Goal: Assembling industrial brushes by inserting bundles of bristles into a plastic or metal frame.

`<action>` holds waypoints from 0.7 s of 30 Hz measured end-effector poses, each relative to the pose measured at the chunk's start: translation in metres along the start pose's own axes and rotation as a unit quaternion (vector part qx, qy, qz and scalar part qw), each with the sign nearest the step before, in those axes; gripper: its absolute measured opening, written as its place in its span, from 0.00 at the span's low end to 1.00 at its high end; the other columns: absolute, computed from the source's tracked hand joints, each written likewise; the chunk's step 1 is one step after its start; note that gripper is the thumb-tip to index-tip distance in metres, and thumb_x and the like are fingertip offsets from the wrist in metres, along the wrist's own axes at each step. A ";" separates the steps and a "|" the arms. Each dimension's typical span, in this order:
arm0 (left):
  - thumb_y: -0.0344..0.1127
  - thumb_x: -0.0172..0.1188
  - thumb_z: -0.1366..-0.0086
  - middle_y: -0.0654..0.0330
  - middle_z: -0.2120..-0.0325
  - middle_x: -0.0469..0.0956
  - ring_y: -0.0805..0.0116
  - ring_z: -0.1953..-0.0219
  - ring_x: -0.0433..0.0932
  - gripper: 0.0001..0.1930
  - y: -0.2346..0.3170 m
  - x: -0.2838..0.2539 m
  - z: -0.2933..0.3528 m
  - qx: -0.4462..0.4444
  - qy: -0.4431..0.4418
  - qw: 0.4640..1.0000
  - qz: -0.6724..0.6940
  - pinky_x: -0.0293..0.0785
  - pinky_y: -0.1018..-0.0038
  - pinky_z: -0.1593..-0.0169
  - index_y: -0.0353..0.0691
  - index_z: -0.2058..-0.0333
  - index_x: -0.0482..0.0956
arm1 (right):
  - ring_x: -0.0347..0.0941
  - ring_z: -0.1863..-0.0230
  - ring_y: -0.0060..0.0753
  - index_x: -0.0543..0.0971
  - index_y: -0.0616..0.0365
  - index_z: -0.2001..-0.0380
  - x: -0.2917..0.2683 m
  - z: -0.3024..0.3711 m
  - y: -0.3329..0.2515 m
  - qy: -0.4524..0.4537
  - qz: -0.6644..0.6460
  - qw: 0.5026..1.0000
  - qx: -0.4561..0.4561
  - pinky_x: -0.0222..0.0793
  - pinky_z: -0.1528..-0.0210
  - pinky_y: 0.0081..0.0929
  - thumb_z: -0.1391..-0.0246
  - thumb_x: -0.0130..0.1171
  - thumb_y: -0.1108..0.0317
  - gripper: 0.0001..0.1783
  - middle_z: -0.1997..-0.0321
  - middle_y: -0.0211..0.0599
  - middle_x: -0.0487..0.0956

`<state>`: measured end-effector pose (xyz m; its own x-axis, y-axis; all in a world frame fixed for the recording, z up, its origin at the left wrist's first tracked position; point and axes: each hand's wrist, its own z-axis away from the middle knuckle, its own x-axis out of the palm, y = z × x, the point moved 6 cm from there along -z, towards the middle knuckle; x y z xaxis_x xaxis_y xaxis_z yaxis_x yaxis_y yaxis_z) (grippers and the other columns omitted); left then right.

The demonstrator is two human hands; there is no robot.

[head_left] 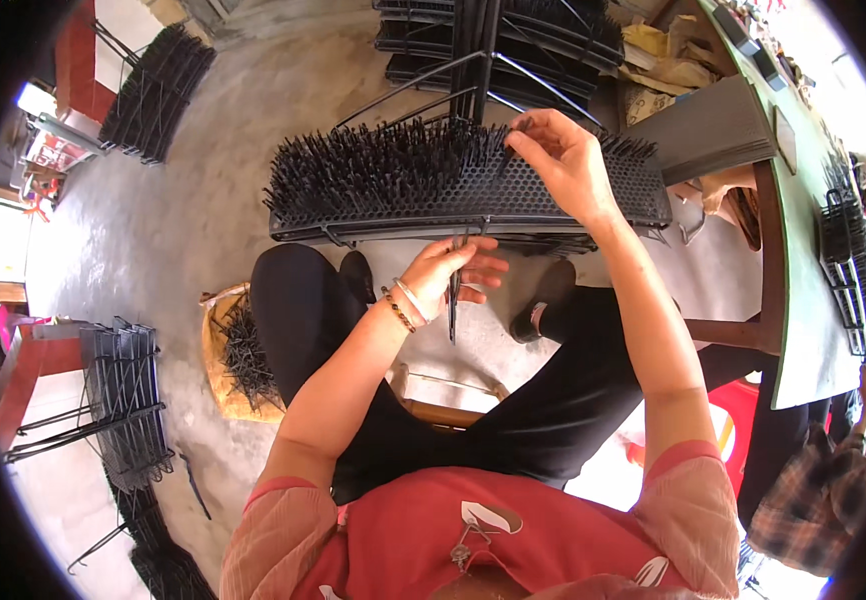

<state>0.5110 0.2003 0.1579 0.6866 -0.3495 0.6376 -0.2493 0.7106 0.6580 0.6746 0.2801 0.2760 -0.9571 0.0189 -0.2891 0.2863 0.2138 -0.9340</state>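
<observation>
In front of me a long black perforated rack (543, 197) holds a dense mass of thin black sticks (353, 175) standing in its holes. Its left and middle are thickly filled, while bare holes show toward the right. My right hand (568, 165) is above that barer part, thumb and forefinger pinching a thin black stick (505, 160) whose lower end points at the holes. Below the rack's near edge, my left hand (453, 272) has its thumb over a few thin black sticks (453, 312) that hang downward; its other fingers are partly spread.
A yellow sack (215, 345) with loose black sticks lies by my left knee. More filled racks stand at the left (123, 390), upper left (158, 90) and back (553, 45). At right is a green-topped table (803, 290); a person in plaid (803, 495) is beside it.
</observation>
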 end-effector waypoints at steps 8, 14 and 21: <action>0.35 0.46 0.34 0.53 0.65 0.75 0.76 0.78 0.64 0.17 -0.014 0.005 -0.005 -0.032 0.057 0.997 0.031 0.57 0.83 0.79 0.36 0.48 0.67 | 0.74 0.64 0.20 0.77 0.60 0.63 0.016 -0.010 0.024 0.033 0.086 0.995 -0.029 0.69 0.55 0.21 0.47 0.60 0.69 0.09 0.68 0.30 0.79; 0.23 0.45 0.44 0.53 0.62 0.74 0.74 0.72 0.67 0.20 -0.020 0.003 -0.009 -0.022 -0.016 0.991 0.134 0.64 0.80 0.71 0.28 0.51 0.69 | 0.74 0.64 0.19 0.77 0.59 0.62 0.019 -0.014 0.028 0.016 0.117 0.990 -0.073 0.68 0.56 0.20 0.47 0.60 0.69 0.09 0.68 0.29 0.78; 0.20 0.44 0.45 0.54 0.61 0.74 0.70 0.66 0.73 0.22 -0.024 0.005 -0.010 -0.025 -0.032 0.992 0.120 0.71 0.77 0.63 0.25 0.50 0.68 | 0.74 0.65 0.20 0.77 0.60 0.63 0.022 -0.017 0.028 0.009 0.116 0.991 -0.063 0.69 0.58 0.22 0.47 0.61 0.69 0.10 0.69 0.31 0.79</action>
<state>0.5271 0.1881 0.1411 0.5672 -0.2034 0.7981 -0.3651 0.8065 0.4650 0.6613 0.3032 0.2469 -0.8676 0.0997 -0.4872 0.4914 0.3222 -0.8091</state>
